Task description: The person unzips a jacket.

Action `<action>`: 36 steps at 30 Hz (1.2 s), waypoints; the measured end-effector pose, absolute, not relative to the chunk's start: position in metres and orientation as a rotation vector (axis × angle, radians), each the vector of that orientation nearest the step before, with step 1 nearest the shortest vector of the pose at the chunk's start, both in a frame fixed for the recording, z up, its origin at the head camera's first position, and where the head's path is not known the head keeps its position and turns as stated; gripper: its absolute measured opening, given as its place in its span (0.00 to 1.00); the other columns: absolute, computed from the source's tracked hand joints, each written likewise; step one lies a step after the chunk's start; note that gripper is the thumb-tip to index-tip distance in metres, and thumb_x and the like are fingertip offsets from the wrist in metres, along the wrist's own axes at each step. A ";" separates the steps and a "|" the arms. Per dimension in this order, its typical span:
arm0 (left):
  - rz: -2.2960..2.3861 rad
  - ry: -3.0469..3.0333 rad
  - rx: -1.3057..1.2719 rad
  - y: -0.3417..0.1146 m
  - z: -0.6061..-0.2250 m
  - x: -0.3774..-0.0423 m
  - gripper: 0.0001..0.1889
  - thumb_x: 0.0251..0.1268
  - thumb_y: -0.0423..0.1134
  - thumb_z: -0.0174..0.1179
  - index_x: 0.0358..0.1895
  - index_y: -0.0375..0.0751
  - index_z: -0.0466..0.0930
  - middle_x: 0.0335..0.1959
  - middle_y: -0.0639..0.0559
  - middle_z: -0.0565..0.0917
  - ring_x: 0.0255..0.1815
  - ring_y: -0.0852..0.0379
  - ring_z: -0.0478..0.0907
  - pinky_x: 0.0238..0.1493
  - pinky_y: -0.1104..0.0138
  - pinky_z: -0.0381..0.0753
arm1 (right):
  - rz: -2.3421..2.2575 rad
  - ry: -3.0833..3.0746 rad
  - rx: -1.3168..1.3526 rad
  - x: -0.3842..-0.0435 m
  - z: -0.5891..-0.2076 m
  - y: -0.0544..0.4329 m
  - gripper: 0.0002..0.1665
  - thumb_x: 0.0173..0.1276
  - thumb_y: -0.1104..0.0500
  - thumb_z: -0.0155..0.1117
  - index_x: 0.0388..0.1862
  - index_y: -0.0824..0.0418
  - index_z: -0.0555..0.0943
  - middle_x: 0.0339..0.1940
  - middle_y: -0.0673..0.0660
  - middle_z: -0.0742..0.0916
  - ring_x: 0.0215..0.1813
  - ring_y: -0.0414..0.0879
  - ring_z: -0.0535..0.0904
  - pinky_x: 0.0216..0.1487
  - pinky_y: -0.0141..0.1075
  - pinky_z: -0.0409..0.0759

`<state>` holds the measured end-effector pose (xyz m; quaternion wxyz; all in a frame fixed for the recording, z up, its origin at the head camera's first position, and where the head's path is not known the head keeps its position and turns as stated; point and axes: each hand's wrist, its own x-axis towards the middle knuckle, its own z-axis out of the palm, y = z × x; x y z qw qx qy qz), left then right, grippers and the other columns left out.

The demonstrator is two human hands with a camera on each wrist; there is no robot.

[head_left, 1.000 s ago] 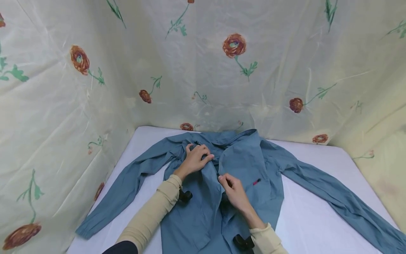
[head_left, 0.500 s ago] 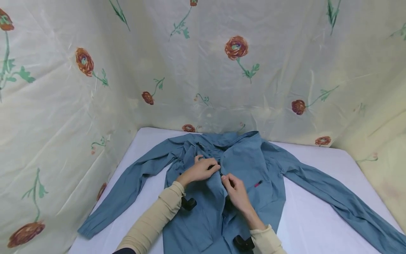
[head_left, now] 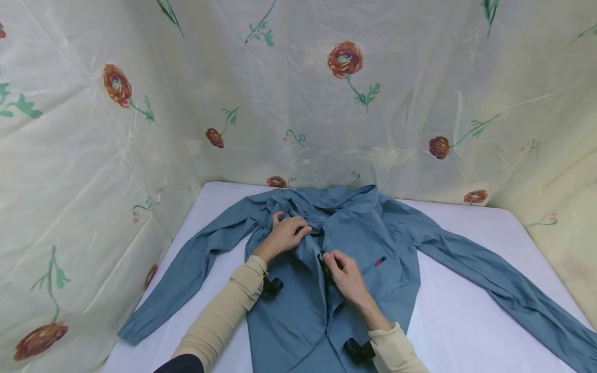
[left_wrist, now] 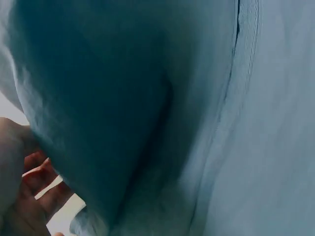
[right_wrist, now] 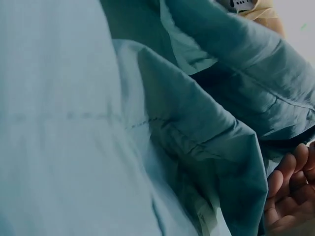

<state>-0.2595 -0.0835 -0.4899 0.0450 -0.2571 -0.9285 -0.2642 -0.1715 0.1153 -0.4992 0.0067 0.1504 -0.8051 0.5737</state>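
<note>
A blue-grey jacket (head_left: pixel 359 223) lies front up, collar at the far side and sleeves spread. Its front is parted at the top, with a dark zipper (head_left: pixel 321 257) along the opening. My left hand (head_left: pixel 285 237) grips the upper part of the left front panel, below the collar. Beside the opening, my right hand (head_left: pixel 344 272) pinches the zipper with thumb and forefinger; the small pull itself is hard to make out. Cloth fills most of the left wrist view, with fingers (left_wrist: pixel 42 189) at its lower left. Curled fingers (right_wrist: pixel 293 179) show at the right wrist view's edge.
The jacket rests on a white-covered table (head_left: pixel 457 300). Flower-printed curtains (head_left: pixel 289 93) enclose the back and both sides. A small red-and-black tag (head_left: pixel 380 261) marks the jacket's chest. Black wrist cameras (head_left: pixel 358 351) sit under both forearms.
My left hand went down and right toward the zipper, then back up and left along the panel. My right hand stays at the zipper, where more dark edge now shows.
</note>
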 end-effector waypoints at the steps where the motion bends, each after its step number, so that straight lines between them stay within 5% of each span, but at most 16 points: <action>1: -0.845 -2.839 -0.803 -0.082 -0.488 -0.258 0.14 0.74 0.50 0.46 0.40 0.52 0.82 0.40 0.56 0.84 0.42 0.58 0.79 0.70 0.44 0.48 | 1.804 -2.506 0.481 -0.172 -0.499 0.115 0.22 0.75 0.52 0.50 0.23 0.64 0.72 0.17 0.56 0.72 0.17 0.39 0.63 0.21 0.34 0.66; 6: -0.892 -2.914 -1.006 -0.073 -0.480 -0.246 0.18 0.75 0.53 0.43 0.31 0.54 0.79 0.27 0.59 0.81 0.32 0.63 0.77 0.72 0.48 0.47 | 1.856 -2.487 0.502 -0.166 -0.484 0.115 0.20 0.75 0.59 0.49 0.24 0.70 0.72 0.19 0.68 0.73 0.17 0.38 0.64 0.22 0.32 0.66; 9: -0.939 -2.905 -1.129 -0.072 -0.478 -0.243 0.18 0.75 0.51 0.43 0.24 0.52 0.71 0.18 0.58 0.71 0.23 0.63 0.68 0.62 0.53 0.54 | 1.867 -2.506 0.498 -0.161 -0.473 0.114 0.19 0.75 0.61 0.48 0.25 0.72 0.71 0.21 0.73 0.72 0.18 0.37 0.64 0.22 0.32 0.67; 13: -1.081 -2.826 -1.233 -0.078 -0.482 -0.248 0.17 0.75 0.48 0.45 0.24 0.50 0.67 0.19 0.58 0.67 0.22 0.61 0.62 0.46 0.57 0.51 | 1.852 -2.547 0.542 -0.158 -0.467 0.115 0.20 0.76 0.62 0.47 0.24 0.73 0.70 0.21 0.74 0.72 0.18 0.36 0.63 0.22 0.32 0.67; 16: -1.099 -2.794 -1.233 -0.084 -0.486 -0.252 0.16 0.75 0.47 0.45 0.24 0.50 0.66 0.20 0.58 0.66 0.22 0.61 0.62 0.45 0.57 0.49 | 1.838 -2.567 0.608 -0.162 -0.473 0.118 0.21 0.76 0.61 0.46 0.24 0.72 0.71 0.20 0.69 0.73 0.18 0.38 0.63 0.23 0.33 0.67; 20: -1.055 -2.793 -1.197 -0.089 -0.485 -0.253 0.15 0.74 0.46 0.47 0.25 0.50 0.70 0.22 0.56 0.70 0.25 0.59 0.66 0.47 0.54 0.51 | 1.809 -2.585 0.672 -0.169 -0.486 0.120 0.22 0.76 0.58 0.47 0.23 0.69 0.71 0.18 0.60 0.73 0.18 0.39 0.64 0.23 0.34 0.68; 25: -0.953 -2.859 -1.154 -0.088 -0.479 -0.250 0.13 0.73 0.50 0.47 0.35 0.53 0.79 0.34 0.59 0.80 0.40 0.60 0.75 0.66 0.44 0.48 | 1.799 -2.558 0.678 -0.174 -0.493 0.120 0.23 0.76 0.54 0.47 0.22 0.65 0.70 0.18 0.56 0.72 0.18 0.39 0.64 0.23 0.33 0.68; 32: -0.967 -2.846 -1.280 -0.085 -0.480 -0.240 0.14 0.75 0.46 0.46 0.29 0.49 0.75 0.22 0.56 0.75 0.27 0.60 0.70 0.65 0.45 0.50 | 1.808 -2.555 0.695 -0.172 -0.495 0.122 0.22 0.76 0.55 0.47 0.21 0.64 0.70 0.18 0.56 0.71 0.18 0.39 0.63 0.23 0.33 0.66; 36: -1.014 -2.801 -1.276 -0.089 -0.489 -0.240 0.12 0.74 0.45 0.47 0.31 0.51 0.75 0.26 0.60 0.76 0.30 0.64 0.69 0.63 0.48 0.52 | 1.779 -2.565 0.740 -0.168 -0.497 0.123 0.22 0.76 0.55 0.48 0.21 0.63 0.70 0.17 0.55 0.71 0.18 0.38 0.64 0.24 0.32 0.67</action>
